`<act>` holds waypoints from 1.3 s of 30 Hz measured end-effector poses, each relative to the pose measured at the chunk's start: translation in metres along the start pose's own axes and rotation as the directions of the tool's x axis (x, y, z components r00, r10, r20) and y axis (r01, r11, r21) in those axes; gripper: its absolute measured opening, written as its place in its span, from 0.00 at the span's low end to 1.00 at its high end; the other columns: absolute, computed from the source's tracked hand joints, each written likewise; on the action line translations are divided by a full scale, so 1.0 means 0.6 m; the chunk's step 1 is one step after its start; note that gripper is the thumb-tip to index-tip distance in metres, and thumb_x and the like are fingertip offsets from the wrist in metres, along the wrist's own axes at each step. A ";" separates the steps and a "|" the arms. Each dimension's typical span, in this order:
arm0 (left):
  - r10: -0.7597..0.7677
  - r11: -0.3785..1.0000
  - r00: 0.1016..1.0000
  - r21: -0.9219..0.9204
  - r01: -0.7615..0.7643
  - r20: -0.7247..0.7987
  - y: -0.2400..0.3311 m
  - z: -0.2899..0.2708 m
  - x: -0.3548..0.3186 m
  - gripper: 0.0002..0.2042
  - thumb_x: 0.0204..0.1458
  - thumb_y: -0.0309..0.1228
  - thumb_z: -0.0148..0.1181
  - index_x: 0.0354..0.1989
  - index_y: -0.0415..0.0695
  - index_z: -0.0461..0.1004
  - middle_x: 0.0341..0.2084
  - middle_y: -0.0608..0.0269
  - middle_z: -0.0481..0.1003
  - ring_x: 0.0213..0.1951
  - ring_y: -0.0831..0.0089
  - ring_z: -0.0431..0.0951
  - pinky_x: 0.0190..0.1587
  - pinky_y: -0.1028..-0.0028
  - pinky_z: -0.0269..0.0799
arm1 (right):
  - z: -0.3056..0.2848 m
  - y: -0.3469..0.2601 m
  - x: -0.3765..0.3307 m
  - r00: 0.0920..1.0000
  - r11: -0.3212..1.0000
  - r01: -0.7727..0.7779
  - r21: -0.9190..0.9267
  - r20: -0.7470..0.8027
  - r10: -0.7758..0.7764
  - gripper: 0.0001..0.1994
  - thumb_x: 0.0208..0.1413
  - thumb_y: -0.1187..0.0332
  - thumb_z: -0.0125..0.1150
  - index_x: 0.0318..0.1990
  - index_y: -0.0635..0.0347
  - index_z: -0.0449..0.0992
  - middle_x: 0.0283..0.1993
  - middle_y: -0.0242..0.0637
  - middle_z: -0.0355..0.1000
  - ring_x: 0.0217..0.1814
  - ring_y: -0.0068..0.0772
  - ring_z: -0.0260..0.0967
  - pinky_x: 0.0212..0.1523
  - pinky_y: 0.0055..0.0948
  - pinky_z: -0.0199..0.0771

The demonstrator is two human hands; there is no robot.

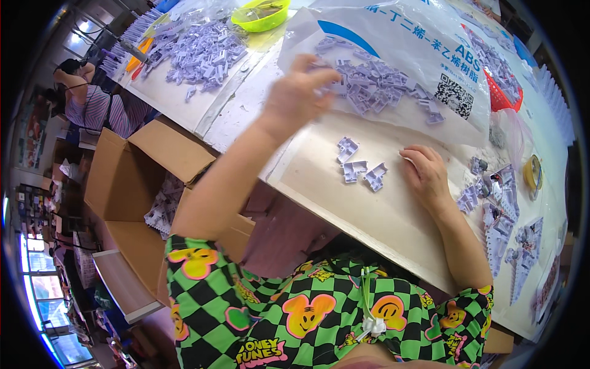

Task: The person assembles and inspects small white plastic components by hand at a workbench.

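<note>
My left hand (298, 98) is raised over the left side of a clear plastic bag (393, 37) printed in blue. Its fingers look bent and apart, slightly blurred; pale parts show behind the fingertips, and I see nothing firmly gripped. Within the bag's outline lies a pile of pale lilac moulded plastic parts (375, 83). My right hand (428, 176) rests on the table with its fingers loosely bent and nothing visible in them. Just left of it lie three loose plastic parts: an upper one (347, 149), a lower left one (354, 172) and a lower right one (375, 177).
A large heap of similar parts (206, 52) covers the far left, near a yellow-green bowl (261, 15). Toothed assemblies (501, 224) and a small yellow container (533, 172) lie right, below a red basket (505, 92). An open cardboard box (126, 184) stands below the table's left edge. Another person (92, 104) sits beyond.
</note>
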State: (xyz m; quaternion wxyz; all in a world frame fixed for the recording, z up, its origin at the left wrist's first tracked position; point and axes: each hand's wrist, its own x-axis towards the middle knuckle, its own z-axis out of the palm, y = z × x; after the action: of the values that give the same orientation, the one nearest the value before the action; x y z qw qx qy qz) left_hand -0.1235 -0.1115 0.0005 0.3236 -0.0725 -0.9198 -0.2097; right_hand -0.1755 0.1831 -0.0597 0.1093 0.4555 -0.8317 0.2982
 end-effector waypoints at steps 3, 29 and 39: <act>-0.066 0.986 0.998 0.155 0.068 -0.018 -0.079 -0.095 -0.008 0.13 0.42 0.25 0.65 0.38 0.52 0.78 0.40 0.60 0.70 0.21 0.79 0.72 0.27 0.79 0.71 | -0.006 -0.006 -0.002 1.000 0.999 -0.025 0.027 -0.010 0.026 0.07 0.46 0.76 0.59 0.35 0.59 0.75 0.40 0.35 0.72 0.43 0.38 0.68 0.44 0.34 0.64; 0.278 0.960 0.720 -0.171 -0.220 0.636 0.109 0.068 -0.111 0.33 0.41 0.52 0.63 0.57 0.57 0.64 0.59 0.50 0.55 0.60 0.49 0.54 0.60 0.45 0.49 | -0.016 0.010 -0.010 0.981 0.977 -0.181 0.114 0.085 0.172 0.09 0.50 0.70 0.60 0.39 0.58 0.76 0.40 0.37 0.72 0.42 0.39 0.69 0.42 0.34 0.66; 0.360 0.928 0.815 -0.261 -0.265 0.455 0.096 0.072 -0.110 0.18 0.38 0.36 0.67 0.41 0.55 0.74 0.38 0.65 0.68 0.41 0.67 0.70 0.47 0.63 0.61 | -0.200 0.037 0.358 0.918 0.742 -0.273 0.613 -0.065 0.391 0.20 0.55 0.65 0.55 0.53 0.60 0.65 0.46 0.35 0.69 0.47 0.27 0.66 0.44 0.31 0.66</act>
State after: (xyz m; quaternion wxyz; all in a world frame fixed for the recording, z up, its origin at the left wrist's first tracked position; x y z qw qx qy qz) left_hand -0.0808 -0.0408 -0.0517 0.0992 -0.3043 -0.9233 -0.2124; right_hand -0.3251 0.1150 0.1243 -0.0147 0.2797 -0.7502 0.5990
